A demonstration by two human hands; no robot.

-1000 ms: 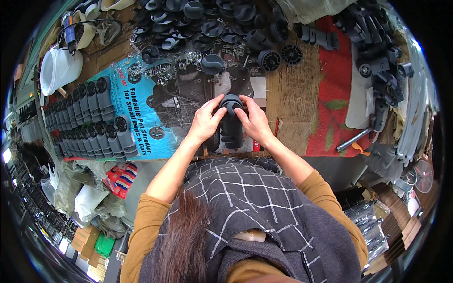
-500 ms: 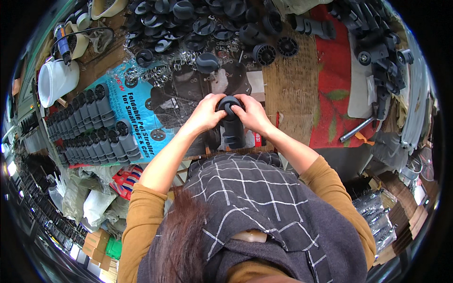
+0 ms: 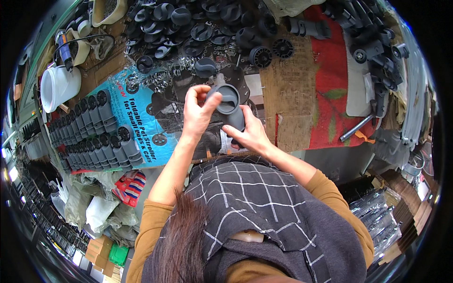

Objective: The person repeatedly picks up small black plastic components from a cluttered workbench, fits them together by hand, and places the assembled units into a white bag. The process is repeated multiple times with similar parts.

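In front of me, above the table's near edge, is a dark grey plastic fitting with a round knob (image 3: 228, 100) on its upper end. A raised curved grip bar crosses the knob's face, which is turned up toward me. My right hand (image 3: 251, 134) is closed round the fitting's lower body, thumb across its near side. At the knob's left rim is my left hand (image 3: 196, 115), its thumb laid over the edge and its fingers bent, partly hidden behind the knob. A similar loose knob (image 3: 205, 67) lies just beyond.
Dark knobs (image 3: 180, 16) are heaped at the back, with metal springs (image 3: 163, 78) before them. Rows of grey fittings (image 3: 101, 111) stand at left, near a white tub (image 3: 59, 87) and a blue power screwdriver (image 3: 63, 49). Black parts (image 3: 377, 52) and a metal tube (image 3: 356, 129) lie right.
Both hands were wrapped round the knob with the fitting pointing toward me. Now my right hand has moved down to the body, my left to the rim, and the knob's face tilts up.
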